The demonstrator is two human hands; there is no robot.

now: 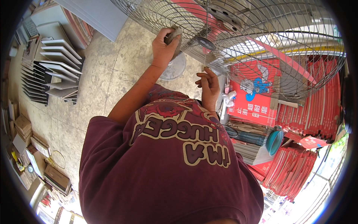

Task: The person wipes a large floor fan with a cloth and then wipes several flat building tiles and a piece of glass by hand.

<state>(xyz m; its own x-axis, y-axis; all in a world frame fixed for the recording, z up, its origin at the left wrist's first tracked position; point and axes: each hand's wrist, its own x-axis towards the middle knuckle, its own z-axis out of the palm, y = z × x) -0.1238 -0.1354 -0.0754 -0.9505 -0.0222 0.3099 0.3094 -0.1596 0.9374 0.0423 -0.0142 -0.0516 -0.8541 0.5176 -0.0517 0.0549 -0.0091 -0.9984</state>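
A large pedestal fan with a round wire cage (257, 35) and red blades (285, 59) fills the upper right. My left hand (163, 48) is closed around a crumpled grey rag (173, 36) at the cage's lower left edge. Part of the rag hides behind my fingers. Below the fan's hub (205, 43), my right hand (210, 87) is raised with its fingers half bent and apart. I see nothing held in it. The fan's round grey base (173, 68) rests on the floor beneath my left forearm.
Red flat cartons (309, 100) stand stacked along the right, beside a red printed panel (255, 93) and a teal round object (274, 143). To the left, a black rack (41, 80) holds several tile samples (61, 56). Wooden boxes (56, 179) lie at the lower left.
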